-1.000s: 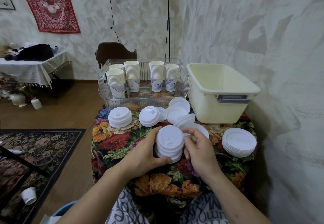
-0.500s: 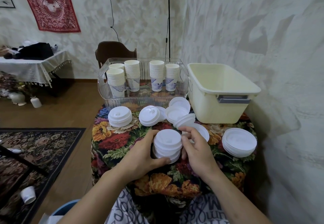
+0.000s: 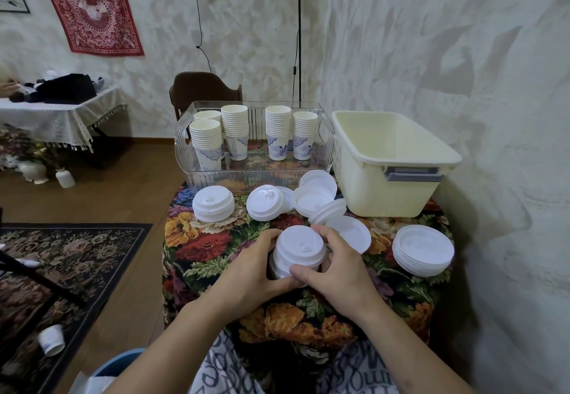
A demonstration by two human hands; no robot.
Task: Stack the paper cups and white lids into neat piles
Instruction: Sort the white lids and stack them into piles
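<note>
At the near middle of a flower-patterned table (image 3: 216, 258), a person's left hand (image 3: 246, 273) and right hand (image 3: 336, 267) curl around opposite sides of a stack of white lids (image 3: 299, 250), its axis upright between the palms. Loose lids (image 3: 317, 196) lie tumbled just beyond the right hand, the nearer to them, toward the far edge. Paper cups (image 3: 234, 125) stand stacked in a clear tray (image 3: 256, 174) at the back; a flat lid pile (image 3: 424, 248) sits near the right edge.
</note>
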